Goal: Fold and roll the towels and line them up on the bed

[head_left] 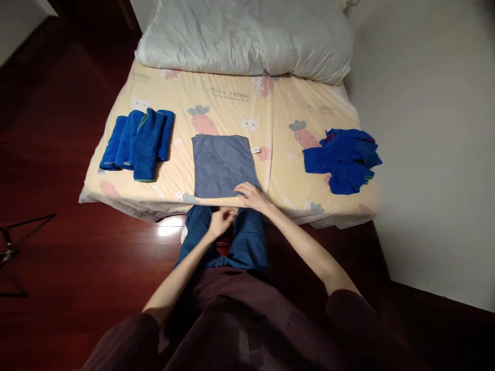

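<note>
Fingers of the right hand (250, 196) rest flat and spread on the grey towel (222, 165) at frame centre, left hand (219, 221) loosely curled, empty; smoothing edges first would help.

Bare sheet lies open on the bed (270, 111) on both sides of the grey towel (222, 165): one lane runs between it and the folded blue towels (137, 141) at left, a wider one between it and the loose blue pile (342, 159) at right. The pillow (247, 38) blocks the far end, and the wall (429, 154) closes off the right.
</note>
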The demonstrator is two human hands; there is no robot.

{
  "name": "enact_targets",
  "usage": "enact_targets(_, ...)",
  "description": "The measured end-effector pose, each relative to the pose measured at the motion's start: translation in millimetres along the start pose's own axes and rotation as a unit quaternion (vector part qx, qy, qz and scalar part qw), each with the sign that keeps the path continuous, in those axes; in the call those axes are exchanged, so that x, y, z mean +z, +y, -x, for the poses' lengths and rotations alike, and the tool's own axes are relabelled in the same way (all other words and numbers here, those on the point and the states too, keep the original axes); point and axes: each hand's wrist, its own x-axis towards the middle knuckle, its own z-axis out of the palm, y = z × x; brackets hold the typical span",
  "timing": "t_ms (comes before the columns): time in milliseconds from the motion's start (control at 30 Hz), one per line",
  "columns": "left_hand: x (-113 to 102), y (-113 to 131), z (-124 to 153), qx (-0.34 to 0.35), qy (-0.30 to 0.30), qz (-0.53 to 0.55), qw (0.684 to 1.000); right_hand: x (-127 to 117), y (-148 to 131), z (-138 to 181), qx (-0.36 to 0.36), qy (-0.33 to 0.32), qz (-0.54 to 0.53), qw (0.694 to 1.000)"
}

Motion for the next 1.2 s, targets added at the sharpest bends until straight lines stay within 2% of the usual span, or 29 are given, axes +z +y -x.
enact_targets(67,-57.6,-0.9,2.3,0.049,0.096,-0.205,0.973,-21.6,26.8,32.7,0.057,0.017,0.061,0.996)
enact_targets(100,-82.6,1.0,-0.2,0.082,0.116,-0.284,0.948,-29.0,36.1,45.7,0.073,0.008,0.090,0.993)
enact_targets(167,-119.4,8.2,-9.8,0.123,0.085,-0.410,0.900,-36.9,44.9,62.4,0.090,-0.026,0.143,0.985)
enact_targets(200,-130.3,12.7,-15.7,0.133,0.054,-0.457,0.878,-37.9,45.1,66.1,0.096,-0.042,0.167,0.980)
enact_targets(300,-138.6,24.6,-31.4,0.123,-0.040,-0.556,0.821,-34.1,37.1,64.7,0.119,-0.065,0.223,0.965)
enact_targets(367,-134.0,29.4,-37.2,0.107,-0.075,-0.596,0.792,-30.4,31.6,59.8,0.131,-0.059,0.238,0.961)
enact_targets(433,-131.0,33.9,-39.4,0.096,-0.094,-0.615,0.777,-29.6,28.8,55.7,0.136,-0.039,0.228,0.963)
enact_targets(500,-134.3,43.2,-40.3,0.090,-0.086,-0.617,0.777,-34.8,27.4,52.0,0.139,0.000,0.193,0.971)
enact_targets(600,-150.8,76.1,-44.9,0.103,-0.010,-0.598,0.795,-58.7,23.4,41.8,0.151,0.089,0.126,0.976)
enact_targets(733,-175.9,158.7,-55.2,0.188,0.112,-0.544,0.810,-119.7,7.2,14.9,0.150,0.214,0.068,0.963)
enact_targets(833,-186.4,232.1,-52.5,0.247,0.162,-0.499,0.814,-175.6,-14.8,-4.0,0.128,0.285,0.040,0.949)
enact_targets(933,-193.1,294.2,-35.4,0.273,0.154,-0.484,0.817,-227.5,-42.5,-8.2,0.104,0.313,0.000,0.944)
enact_targets(1000,-198.3,324.0,-19.7,0.280,0.124,-0.487,0.818,-256.2,-61.9,-1.1,0.102,0.303,-0.031,0.947)
enact_targets(1100,-207.5,351.1,2.3,0.269,0.077,-0.506,0.816,-287.8,-88.3,19.0,0.119,0.249,-0.080,0.958)
enact_targets(1200,-215.4,361.2,13.8,0.246,0.015,-0.523,0.816,-305.7,-104.5,37.9,0.134,0.184,-0.132,0.965)
